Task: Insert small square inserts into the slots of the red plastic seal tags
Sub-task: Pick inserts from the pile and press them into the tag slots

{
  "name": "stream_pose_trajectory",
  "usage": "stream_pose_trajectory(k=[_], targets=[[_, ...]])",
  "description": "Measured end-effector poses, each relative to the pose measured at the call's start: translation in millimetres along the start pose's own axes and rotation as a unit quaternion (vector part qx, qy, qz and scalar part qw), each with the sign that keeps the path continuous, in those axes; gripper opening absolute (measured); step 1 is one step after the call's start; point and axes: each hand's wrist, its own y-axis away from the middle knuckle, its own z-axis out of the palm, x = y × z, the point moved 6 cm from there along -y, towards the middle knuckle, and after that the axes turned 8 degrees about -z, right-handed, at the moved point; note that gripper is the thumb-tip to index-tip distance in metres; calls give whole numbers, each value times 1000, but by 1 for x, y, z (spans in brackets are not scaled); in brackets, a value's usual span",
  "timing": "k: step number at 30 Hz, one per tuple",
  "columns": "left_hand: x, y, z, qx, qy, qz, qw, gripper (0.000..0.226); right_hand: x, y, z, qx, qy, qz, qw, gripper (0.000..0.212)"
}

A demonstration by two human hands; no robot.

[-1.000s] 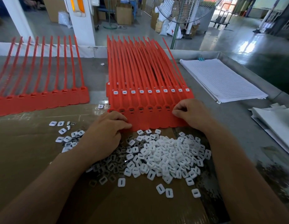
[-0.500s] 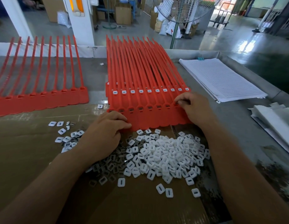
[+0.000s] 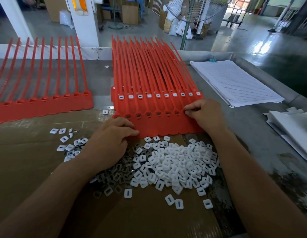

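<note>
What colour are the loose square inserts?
The small square plastic inserts are white, clearest in head view.
</note>
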Motion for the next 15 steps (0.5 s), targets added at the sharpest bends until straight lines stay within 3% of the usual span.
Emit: stream_pose_trajectory(k=[7,15], targets=[[-1,0,0,2,-3,-1,1000,44,4,0,0,11,-49,25,998,16],[0,0,0,3,-8,3,1000,44,2,0,0,-7,-16,-2,1000,26]])
